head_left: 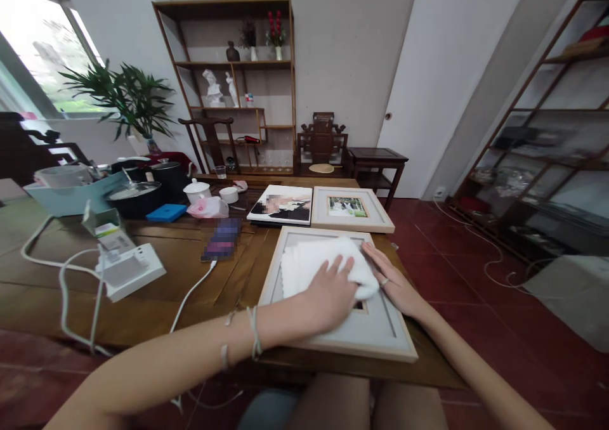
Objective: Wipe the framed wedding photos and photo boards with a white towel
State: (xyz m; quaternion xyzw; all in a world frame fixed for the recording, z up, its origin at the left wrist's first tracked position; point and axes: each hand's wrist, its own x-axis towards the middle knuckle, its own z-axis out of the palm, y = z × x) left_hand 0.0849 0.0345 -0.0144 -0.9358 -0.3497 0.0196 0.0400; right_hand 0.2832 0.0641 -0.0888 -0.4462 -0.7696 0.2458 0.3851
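Your wooden tabletop (183, 249) stands over a red tiled floor (459, 259), with an open shelf unit (233, 65) against the far wall. Near its right end the pale frame (378, 332) lies flat, long axis seemingly near to far, under your white cloth (302, 268); your left hand (333, 293) presses there, fingers spread, its grip on the fabric unclear, while your right hand (394, 283) lies unclenched along the right edge. At left, a light-blue bin (61, 203) holds assorted items.
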